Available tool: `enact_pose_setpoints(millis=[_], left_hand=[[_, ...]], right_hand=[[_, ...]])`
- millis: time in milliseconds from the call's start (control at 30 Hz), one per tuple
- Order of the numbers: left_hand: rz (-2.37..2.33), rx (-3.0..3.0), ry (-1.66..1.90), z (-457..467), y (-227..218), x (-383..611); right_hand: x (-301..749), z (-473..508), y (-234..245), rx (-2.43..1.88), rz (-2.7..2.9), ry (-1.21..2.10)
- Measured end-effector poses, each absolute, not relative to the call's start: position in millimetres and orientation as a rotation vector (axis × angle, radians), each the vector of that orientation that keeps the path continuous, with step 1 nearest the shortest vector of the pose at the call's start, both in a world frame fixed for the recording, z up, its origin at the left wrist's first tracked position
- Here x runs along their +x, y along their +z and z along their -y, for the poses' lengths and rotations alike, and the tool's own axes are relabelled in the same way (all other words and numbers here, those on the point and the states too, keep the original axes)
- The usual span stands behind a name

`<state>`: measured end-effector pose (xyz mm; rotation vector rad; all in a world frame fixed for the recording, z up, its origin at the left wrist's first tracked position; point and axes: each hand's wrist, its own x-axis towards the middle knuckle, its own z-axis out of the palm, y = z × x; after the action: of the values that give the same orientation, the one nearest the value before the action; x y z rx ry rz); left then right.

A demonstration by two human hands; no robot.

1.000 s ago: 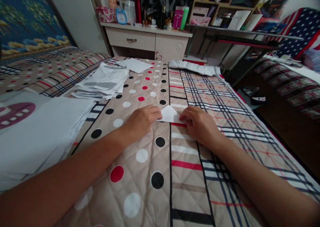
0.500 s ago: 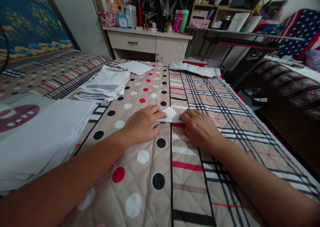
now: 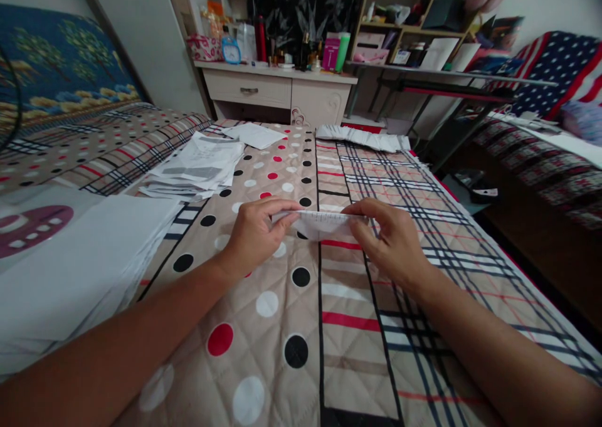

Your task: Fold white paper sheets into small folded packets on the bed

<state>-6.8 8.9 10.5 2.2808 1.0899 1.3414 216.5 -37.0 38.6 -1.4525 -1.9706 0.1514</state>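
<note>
Between my two hands is a small folded piece of white paper (image 3: 324, 224), with faint print along its upper edge. My left hand (image 3: 258, 231) pinches its left end between thumb and fingers. At the other end my right hand (image 3: 386, 236) grips it, the thumb in front and the fingers behind. The paper's near face hangs toward me, slightly above the patterned quilt (image 3: 268, 358). Parts of both ends are hidden by my fingers.
Left of my hands lie a stack of printed papers (image 3: 195, 167), a larger pile of white sheets (image 3: 94, 251) and a loose sheet (image 3: 258, 135). A pleated white paper strip (image 3: 362, 138) rests at the quilt's far edge. Behind stands a white dresser (image 3: 254, 89).
Both hands have gone from pressing the paper on the quilt to pinching its ends. The paper's pointed flap has turned from upward to downward. The view has tilted up slightly.
</note>
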Motion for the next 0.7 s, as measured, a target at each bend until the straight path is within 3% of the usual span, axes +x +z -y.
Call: enact_pose_setpoints(millis=[167, 333, 700], left_hand=[[-1.164, 2.05, 1.224, -5.6, 21.2, -5.8], [-1.097, 2.24, 1.135, -5.8, 23.8, -9.6], [-0.934, 2.676, 1.192, 7.9, 23.4, -4.7]], right_hand=[[211.3, 38.6, 40.8, -1.414, 1.78, 0.485], [210.5, 36.2, 34.9, -1.382, 1.671, 0.839], [193.5, 50.8, 33.3, -1.279, 1.749, 0.684]])
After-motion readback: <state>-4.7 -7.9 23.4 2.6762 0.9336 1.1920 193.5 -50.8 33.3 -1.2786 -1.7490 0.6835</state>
